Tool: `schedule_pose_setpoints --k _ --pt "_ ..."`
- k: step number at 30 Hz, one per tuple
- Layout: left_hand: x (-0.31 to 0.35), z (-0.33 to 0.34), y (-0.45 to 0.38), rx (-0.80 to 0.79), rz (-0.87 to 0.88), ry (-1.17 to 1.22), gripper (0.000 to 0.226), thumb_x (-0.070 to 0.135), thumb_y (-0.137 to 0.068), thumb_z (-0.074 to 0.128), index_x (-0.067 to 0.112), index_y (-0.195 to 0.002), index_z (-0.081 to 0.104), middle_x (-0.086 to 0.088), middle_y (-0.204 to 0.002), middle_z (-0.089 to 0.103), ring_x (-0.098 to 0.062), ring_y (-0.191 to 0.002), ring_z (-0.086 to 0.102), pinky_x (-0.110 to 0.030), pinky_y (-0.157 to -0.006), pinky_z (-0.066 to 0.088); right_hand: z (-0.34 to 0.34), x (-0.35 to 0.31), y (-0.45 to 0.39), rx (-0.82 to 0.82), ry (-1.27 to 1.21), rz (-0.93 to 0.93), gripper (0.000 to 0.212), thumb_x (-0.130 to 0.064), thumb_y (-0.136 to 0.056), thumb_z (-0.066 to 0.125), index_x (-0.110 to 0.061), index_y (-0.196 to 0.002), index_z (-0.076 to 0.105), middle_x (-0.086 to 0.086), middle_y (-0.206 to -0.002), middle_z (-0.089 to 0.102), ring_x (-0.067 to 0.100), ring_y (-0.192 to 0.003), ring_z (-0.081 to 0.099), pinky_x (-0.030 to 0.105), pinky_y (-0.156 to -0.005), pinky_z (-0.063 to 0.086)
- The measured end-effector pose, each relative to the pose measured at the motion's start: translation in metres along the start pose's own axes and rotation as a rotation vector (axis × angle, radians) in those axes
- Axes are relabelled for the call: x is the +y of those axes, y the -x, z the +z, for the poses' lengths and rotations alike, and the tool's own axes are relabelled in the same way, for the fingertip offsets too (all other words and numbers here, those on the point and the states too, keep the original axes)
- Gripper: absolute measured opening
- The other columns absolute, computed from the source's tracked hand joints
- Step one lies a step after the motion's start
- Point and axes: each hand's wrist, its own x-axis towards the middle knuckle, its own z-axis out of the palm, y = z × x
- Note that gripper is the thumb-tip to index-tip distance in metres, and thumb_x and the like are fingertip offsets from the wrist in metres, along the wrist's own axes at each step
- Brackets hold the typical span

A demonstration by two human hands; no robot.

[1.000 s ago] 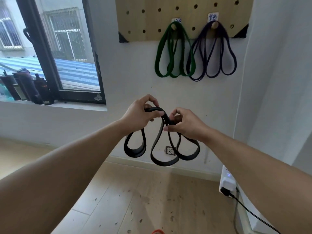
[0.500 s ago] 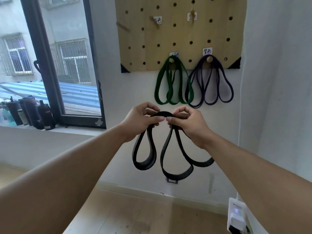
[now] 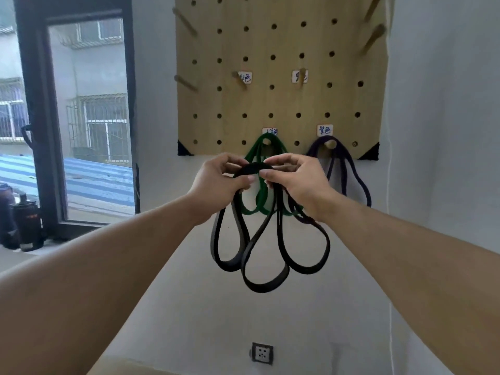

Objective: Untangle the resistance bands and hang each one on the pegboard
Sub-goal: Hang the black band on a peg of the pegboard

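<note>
A black resistance band [image 3: 266,262], folded into three hanging loops, is held up in front of the wall. My left hand [image 3: 220,184] pinches its top on the left and my right hand [image 3: 297,182] pinches it on the right, fingertips almost meeting. Behind them the wooden pegboard [image 3: 281,44] carries a green band [image 3: 261,204] on its lower left peg and a purple band [image 3: 359,182] on its lower right peg. Two labelled pegs higher up, one on the left [image 3: 239,79] and one on the right [image 3: 301,77], carry nothing.
A dark-framed window [image 3: 81,115] fills the left, with dark bottles [image 3: 27,226] on its sill. A wall socket [image 3: 262,353] sits low on the white wall. More bare pegs [image 3: 372,40] stick out at the board's upper right and left edges.
Both hands have lifted the black band higher and closer to the pegboard, and my view has tilted up, showing more of the board and less floor.
</note>
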Motion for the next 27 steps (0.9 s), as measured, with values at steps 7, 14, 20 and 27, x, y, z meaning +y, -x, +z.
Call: schedule_pose_setpoints --k 7,14,20,27 --pt "0.001 -0.027 -0.086 0.168 0.127 -0.104 0.024 0.022 -0.088 0.078 0.020 -0.109 0.068 0.005 -0.094 0.076 -0.009 -0.080 0.075 -0.036 -0.086 0.062 0.019 -0.025 -0.093 -0.007 0.034 -0.052 0.025 -0.014 -0.084 0.083 -0.019 -0.105 0.072 0.003 -0.099 0.078 0.018 -0.093 0.076 0.041 -0.092 0.062" --pt "0.021 -0.026 -0.160 0.282 0.248 -0.078 0.018 0.028 -0.092 0.073 0.022 -0.108 0.068 0.008 -0.092 0.074 -0.009 -0.079 0.074 -0.028 -0.076 0.061 0.016 -0.052 -0.166 0.122 -0.017 -0.109 0.023 -0.012 -0.081 0.086 -0.019 -0.098 0.073 0.002 -0.097 0.079 0.016 -0.088 0.079 0.037 -0.088 0.064" --pt "0.045 0.001 -0.198 0.192 0.286 -0.055 0.017 0.029 -0.093 0.071 0.021 -0.107 0.068 0.007 -0.097 0.073 -0.006 -0.076 0.074 -0.027 -0.075 0.061 -0.028 -0.067 -0.188 0.206 0.113 -0.191 0.018 -0.014 -0.083 0.084 -0.020 -0.098 0.074 0.002 -0.096 0.079 0.014 -0.086 0.078 0.030 -0.084 0.064" --pt "0.085 0.035 -0.234 0.180 0.405 -0.075 0.020 0.029 -0.096 0.067 0.021 -0.115 0.068 0.005 -0.103 0.072 -0.007 -0.088 0.070 -0.024 -0.078 0.058 -0.075 -0.092 -0.210 0.306 0.190 -0.324 0.015 -0.015 -0.085 0.083 -0.022 -0.096 0.075 0.001 -0.096 0.079 0.014 -0.088 0.077 0.030 -0.082 0.064"
